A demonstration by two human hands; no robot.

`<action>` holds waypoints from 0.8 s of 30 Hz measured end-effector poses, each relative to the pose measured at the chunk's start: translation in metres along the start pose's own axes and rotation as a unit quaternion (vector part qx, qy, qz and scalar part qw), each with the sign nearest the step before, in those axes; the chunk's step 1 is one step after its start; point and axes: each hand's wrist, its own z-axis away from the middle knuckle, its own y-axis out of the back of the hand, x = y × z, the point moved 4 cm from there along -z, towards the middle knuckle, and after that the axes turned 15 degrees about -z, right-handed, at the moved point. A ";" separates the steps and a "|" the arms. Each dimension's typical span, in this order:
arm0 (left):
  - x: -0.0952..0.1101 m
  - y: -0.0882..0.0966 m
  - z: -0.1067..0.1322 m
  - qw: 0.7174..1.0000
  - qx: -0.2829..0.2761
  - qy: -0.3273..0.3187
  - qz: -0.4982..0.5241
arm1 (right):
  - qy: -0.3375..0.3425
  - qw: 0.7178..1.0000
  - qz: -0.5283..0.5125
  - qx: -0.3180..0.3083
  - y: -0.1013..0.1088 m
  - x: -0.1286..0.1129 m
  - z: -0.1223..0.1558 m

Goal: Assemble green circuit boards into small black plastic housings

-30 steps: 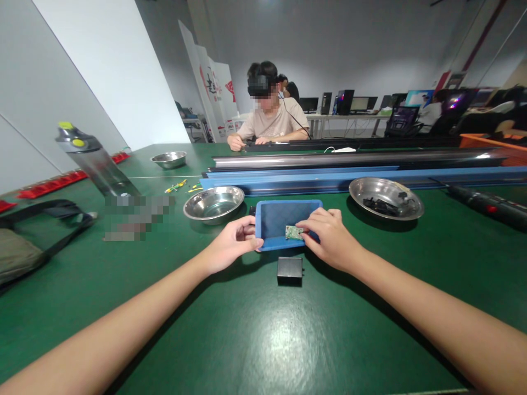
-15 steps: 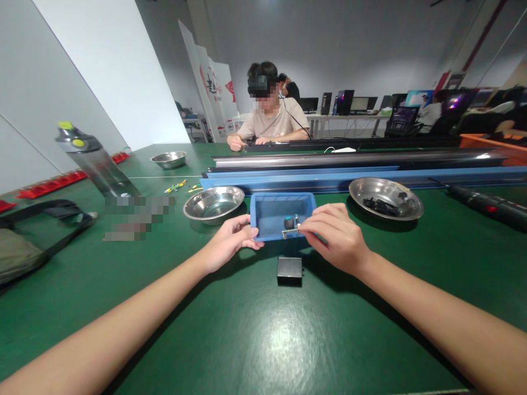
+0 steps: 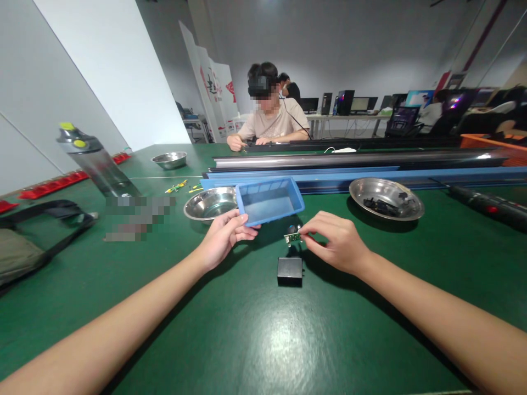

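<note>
My left hand [image 3: 225, 236] grips the near left corner of a blue plastic bin [image 3: 272, 202], thumb over its rim. The bin is tilted, and nothing shows inside it. Between the pinched fingertips of my right hand [image 3: 335, 240] is a small green circuit board [image 3: 292, 237] with a dark round part and other components on it. The board hangs just above a black rectangular box [image 3: 290, 271] on the table. Neither hand touches the black box.
Metal bowls stand left [image 3: 206, 207] and right [image 3: 386, 200] of the bin; the right one holds black parts. Long blue and grey rails [image 3: 354, 176] lie behind. A water bottle [image 3: 101, 164] and a strapped bag [image 3: 20, 247] are at left. A co-worker [image 3: 274, 118] sits opposite.
My left hand has moved the bin up and leftward, tilting it. The circuit board, in front of the bin's inside before, is now below and clear of it, turned in my right fingers.
</note>
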 end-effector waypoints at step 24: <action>-0.004 -0.009 0.002 0.994 -0.105 0.020 -0.004 | -0.270 0.962 -0.040 0.023 0.003 0.036 0.006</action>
